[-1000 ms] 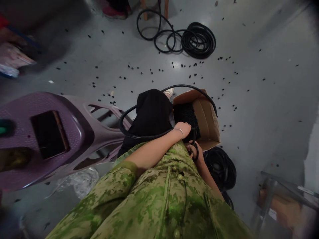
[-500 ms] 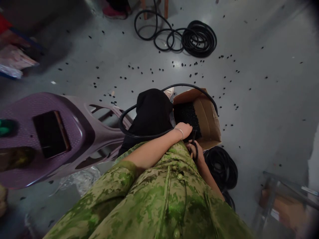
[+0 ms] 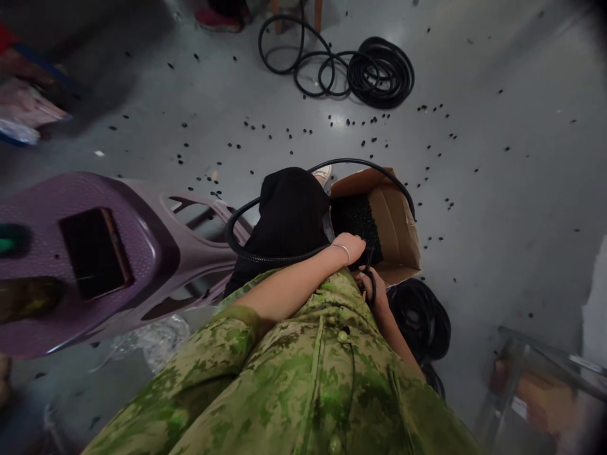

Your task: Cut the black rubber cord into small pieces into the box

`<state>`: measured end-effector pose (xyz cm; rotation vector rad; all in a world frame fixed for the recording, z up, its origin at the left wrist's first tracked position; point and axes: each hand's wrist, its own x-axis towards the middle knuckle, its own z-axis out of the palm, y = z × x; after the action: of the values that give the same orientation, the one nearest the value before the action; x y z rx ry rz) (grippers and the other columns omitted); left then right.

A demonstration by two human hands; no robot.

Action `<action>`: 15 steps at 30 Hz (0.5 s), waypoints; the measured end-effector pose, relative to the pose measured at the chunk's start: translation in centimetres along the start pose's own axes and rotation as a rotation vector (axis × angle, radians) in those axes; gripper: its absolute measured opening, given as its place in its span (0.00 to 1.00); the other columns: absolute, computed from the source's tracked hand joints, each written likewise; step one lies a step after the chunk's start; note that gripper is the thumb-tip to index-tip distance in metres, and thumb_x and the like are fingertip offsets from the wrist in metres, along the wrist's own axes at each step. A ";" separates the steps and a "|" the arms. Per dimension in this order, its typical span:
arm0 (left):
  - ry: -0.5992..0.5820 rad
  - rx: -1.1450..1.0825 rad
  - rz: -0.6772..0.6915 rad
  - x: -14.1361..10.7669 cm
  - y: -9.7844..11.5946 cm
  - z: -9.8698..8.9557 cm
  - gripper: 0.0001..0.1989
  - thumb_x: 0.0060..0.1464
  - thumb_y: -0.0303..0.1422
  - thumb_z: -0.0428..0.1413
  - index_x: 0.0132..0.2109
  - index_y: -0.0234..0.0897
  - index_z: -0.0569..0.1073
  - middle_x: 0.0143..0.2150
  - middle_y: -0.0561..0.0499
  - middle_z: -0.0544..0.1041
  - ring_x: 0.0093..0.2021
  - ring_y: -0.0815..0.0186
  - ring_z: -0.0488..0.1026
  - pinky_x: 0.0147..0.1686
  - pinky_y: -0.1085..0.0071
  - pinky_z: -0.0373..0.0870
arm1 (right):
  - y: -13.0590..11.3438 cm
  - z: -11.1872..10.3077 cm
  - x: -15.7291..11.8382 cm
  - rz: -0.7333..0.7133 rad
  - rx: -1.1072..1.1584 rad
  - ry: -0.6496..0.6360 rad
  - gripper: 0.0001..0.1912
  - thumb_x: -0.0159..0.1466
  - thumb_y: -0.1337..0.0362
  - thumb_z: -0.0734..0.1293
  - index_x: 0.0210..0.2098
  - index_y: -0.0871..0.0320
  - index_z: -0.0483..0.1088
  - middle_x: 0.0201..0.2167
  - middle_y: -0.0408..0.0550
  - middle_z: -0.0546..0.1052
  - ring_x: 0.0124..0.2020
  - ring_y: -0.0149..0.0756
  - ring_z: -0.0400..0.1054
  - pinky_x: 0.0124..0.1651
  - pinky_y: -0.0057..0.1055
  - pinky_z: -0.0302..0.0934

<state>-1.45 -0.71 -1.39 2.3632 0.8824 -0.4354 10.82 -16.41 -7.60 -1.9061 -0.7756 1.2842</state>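
My left hand point(image 3: 349, 245), with a bracelet at the wrist, is closed on a black rubber hose point(image 3: 275, 260) over the near end of a cardboard box point(image 3: 396, 230). The hose loops round my knee and passes over the box's far side. Black-handled scissors point(image 3: 372, 284) are in my right hand point(image 3: 378, 292), their blades pointing up beside my left fingertips. Whether the blades touch the hose is too small to tell. Many small black cut pieces point(image 3: 353, 218) fill the bottom of the box.
A purple plastic stool point(image 3: 156, 253) at left bears a phone point(image 3: 95, 253). Coiled black hose point(image 3: 379, 72) lies ahead, and another coil point(image 3: 420, 319) sits right of the box. Small black pieces litter the grey floor point(image 3: 497, 208). A person's shoe point(image 3: 218, 22) shows at the top.
My hands, the scissors and the hose keep nearly the same place. The view has shifted very slightly.
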 end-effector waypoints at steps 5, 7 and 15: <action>-0.013 -0.001 -0.006 0.0 0.0 -0.1 0.16 0.63 0.27 0.51 0.54 0.30 0.76 0.50 0.34 0.78 0.49 0.54 0.78 0.45 0.64 0.74 | 0.3 -0.1 0.2 0.044 0.052 -0.037 0.23 0.53 0.46 0.71 0.41 0.54 0.70 0.25 0.44 0.78 0.27 0.40 0.72 0.32 0.34 0.65; -0.017 -0.004 0.000 -0.1 0.0 -0.2 0.16 0.63 0.28 0.51 0.54 0.30 0.76 0.50 0.33 0.78 0.49 0.53 0.78 0.45 0.63 0.74 | 0.5 -0.1 0.3 0.048 0.053 -0.032 0.23 0.53 0.47 0.71 0.41 0.54 0.70 0.26 0.44 0.78 0.28 0.40 0.72 0.33 0.35 0.65; -0.032 -0.031 -0.008 -0.4 0.1 -0.6 0.14 0.63 0.28 0.52 0.52 0.31 0.77 0.50 0.34 0.79 0.49 0.55 0.78 0.46 0.66 0.73 | 0.5 -0.2 0.1 0.050 0.043 -0.045 0.24 0.54 0.47 0.69 0.44 0.54 0.70 0.29 0.45 0.78 0.32 0.42 0.73 0.37 0.37 0.66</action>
<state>-1.57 -0.60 -0.68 2.3195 0.8779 -0.4581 11.07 -16.67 -7.97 -1.8789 -0.7211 1.3679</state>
